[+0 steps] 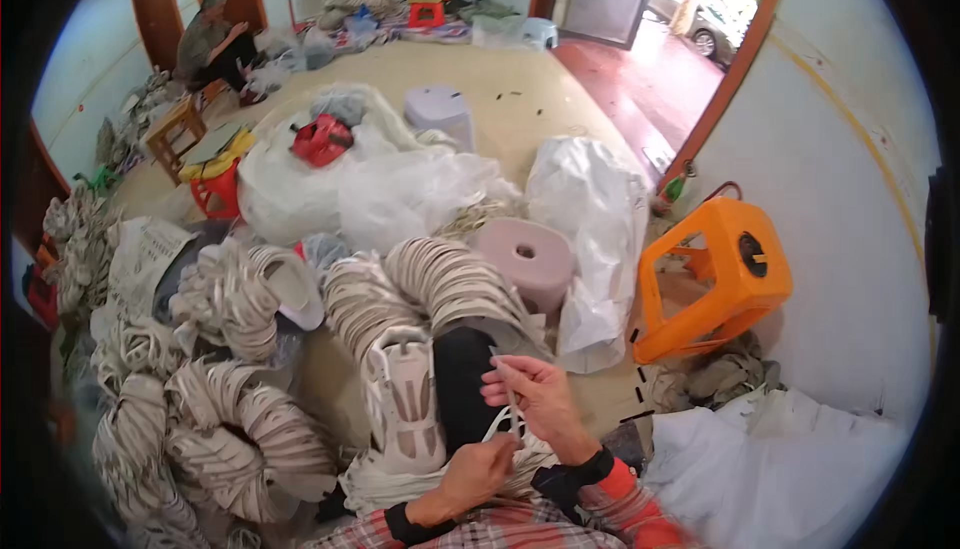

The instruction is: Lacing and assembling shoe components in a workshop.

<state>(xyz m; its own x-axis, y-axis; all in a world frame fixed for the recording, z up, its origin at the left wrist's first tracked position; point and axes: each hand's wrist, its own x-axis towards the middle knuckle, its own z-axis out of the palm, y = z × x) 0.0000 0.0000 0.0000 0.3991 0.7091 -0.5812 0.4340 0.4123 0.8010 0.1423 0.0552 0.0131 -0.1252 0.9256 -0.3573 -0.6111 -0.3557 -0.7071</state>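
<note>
The right hand (pixel 540 399) pinches a pale lace (pixel 514 411) between thumb and fingers; the left hand (pixel 482 474), at its 7 o'clock, is closed on the lace's lower part. The lace spans the short gap between them. Just beside the hands, toward 10 o'clock, lies a beige shoe upper (pixel 405 399), with a black pad (pixel 460 374) between it and the right hand. Stacked uppers (pixel 450 279) curve away at 11 o'clock; an orange stool (pixel 765 289) stands at 2 o'clock. Well off at 10 o'clock, a pale sack (pixel 145 259) carries dark printing, too small to make out.
</note>
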